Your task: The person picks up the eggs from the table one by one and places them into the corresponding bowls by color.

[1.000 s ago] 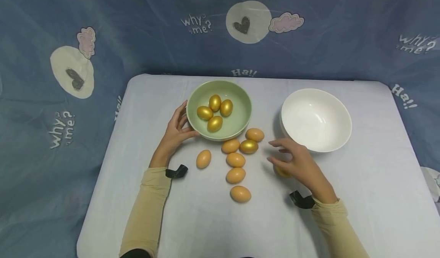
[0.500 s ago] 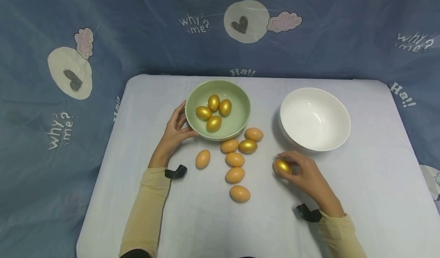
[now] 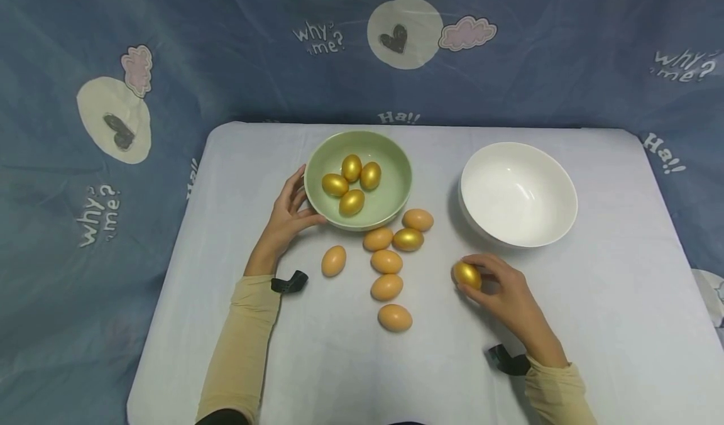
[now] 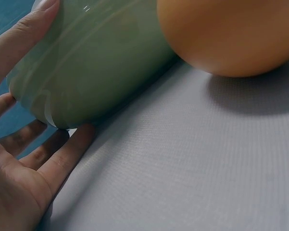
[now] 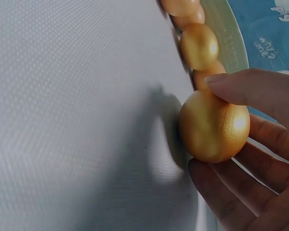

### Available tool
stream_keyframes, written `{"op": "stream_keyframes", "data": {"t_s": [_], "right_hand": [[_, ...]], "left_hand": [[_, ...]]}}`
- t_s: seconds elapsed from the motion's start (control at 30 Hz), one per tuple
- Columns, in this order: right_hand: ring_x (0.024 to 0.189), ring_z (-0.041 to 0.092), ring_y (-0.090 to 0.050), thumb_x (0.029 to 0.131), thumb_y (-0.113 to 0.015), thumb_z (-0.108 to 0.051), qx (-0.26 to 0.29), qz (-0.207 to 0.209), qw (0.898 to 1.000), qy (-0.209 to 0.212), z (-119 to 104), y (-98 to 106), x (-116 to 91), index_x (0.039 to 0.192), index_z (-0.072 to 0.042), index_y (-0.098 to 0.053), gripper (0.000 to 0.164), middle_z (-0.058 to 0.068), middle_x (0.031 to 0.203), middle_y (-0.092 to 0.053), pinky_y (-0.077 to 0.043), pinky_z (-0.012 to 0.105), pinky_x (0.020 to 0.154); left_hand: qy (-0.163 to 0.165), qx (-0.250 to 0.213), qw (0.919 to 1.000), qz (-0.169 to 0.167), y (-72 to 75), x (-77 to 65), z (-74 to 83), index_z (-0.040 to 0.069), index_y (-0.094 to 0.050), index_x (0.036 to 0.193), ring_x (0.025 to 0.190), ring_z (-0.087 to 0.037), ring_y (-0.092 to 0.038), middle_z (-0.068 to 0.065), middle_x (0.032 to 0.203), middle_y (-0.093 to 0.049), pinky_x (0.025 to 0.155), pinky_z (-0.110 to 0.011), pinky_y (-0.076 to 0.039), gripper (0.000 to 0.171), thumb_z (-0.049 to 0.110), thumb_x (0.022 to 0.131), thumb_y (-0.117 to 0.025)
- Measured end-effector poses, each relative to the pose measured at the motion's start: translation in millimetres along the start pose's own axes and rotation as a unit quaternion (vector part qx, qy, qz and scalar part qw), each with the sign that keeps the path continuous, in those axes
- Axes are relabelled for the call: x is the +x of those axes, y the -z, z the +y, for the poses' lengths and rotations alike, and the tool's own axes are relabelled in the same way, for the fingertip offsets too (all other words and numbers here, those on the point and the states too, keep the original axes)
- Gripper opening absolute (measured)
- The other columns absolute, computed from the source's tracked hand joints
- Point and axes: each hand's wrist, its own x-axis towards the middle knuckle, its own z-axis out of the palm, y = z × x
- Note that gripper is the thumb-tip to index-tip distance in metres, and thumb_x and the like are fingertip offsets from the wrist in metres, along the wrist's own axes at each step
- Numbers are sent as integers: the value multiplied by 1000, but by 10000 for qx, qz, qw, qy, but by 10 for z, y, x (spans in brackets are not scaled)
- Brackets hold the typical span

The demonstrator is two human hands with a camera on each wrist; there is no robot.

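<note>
My left hand (image 3: 285, 219) holds the left side of a green bowl (image 3: 390, 208), thumb at its front and fingers spread along its side. Several golden eggs (image 3: 352, 202) lie inside that bowl. In the left wrist view, the fingertips meet the lower wall of the green bowl (image 4: 106, 62). To the right, my right hand (image 3: 506, 296) pinches a golden egg (image 3: 467, 275) between thumb and fingers, low over the white tabletop. The right wrist view shows this golden egg (image 5: 211, 127) between the thumb and the fingertips below.
A white bowl (image 3: 517, 195) with nothing in it stands at the back right. Several brown eggs (image 3: 387, 287) form a rough column below the green bowl, with another golden egg (image 3: 408, 239) among them. One brown egg (image 3: 334, 261) lies apart, near my left wrist.
My right hand has come down and back toward the near side, and its thumb and fingers have closed around the golden egg. The left hand stays at the green bowl.
</note>
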Motion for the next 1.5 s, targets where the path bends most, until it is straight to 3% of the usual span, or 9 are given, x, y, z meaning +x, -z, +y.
{"op": "stream_keyframes", "data": {"t_s": [0.57,0.87,1.17,1.5], "right_hand": [[110,-2,-61,74,-91,-1,12,-36,10000,-5,-17,-1,39,121,-7,-71,51,6,121,-73,-60,9,88],[111,0,-62,76,-91,-2,133,-180,9997,21,-92,-18,120,122,-9,-71,51,6,121,-73,-61,13,90],[114,10,-65,77,-90,-4,165,-315,9992,203,-220,-33,258,126,-10,-69,53,3,124,-72,-65,26,94],[115,16,-67,79,-89,-4,339,-351,9967,650,-390,-33,541,125,-10,-69,50,2,125,-71,-66,27,92]], "left_hand": [[-29,-45,10000,-20,7,8,-18,30,-26,163,152,-27,-40,-5,165,-33,109,-28,-57,115,-1,74,-91],[-43,-72,10000,-36,2,6,-27,30,-26,163,154,-27,-37,-4,165,-32,109,-27,-57,114,-8,75,-87],[-47,-83,9999,-56,6,6,-28,30,-26,163,154,-27,-36,-4,166,-31,109,-27,-57,114,-7,75,-88],[-73,-56,9999,-88,17,-4,-21,31,-26,163,154,-27,-36,-3,166,-31,109,-27,-57,113,-4,76,-89]]}}
